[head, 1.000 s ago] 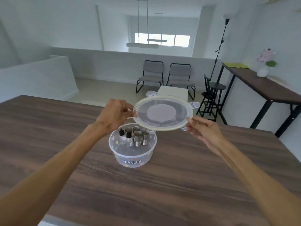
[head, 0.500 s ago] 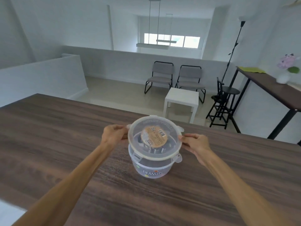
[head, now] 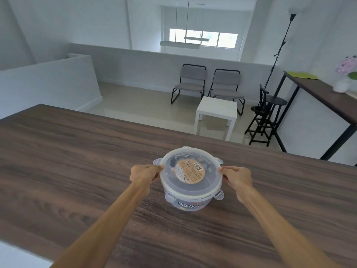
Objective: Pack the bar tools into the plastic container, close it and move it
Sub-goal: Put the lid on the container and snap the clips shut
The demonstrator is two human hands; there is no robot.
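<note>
1. Translucent plastic container (head: 190,203), printed "PEANUTS" on its wall, stands on the dark wood-grain table (head: 77,171), near its far edge.
2. Round lid (head: 190,173) sits on top of the container; a tan circular label is at its centre. Four latch tabs project outward from the lid.
3. Left hand (head: 144,174) pinches the lid rim on the left side.
4. Right hand (head: 238,176) pinches the lid rim on the right side.
5. Contents show only as dark, indistinct shapes through the lid.
</note>
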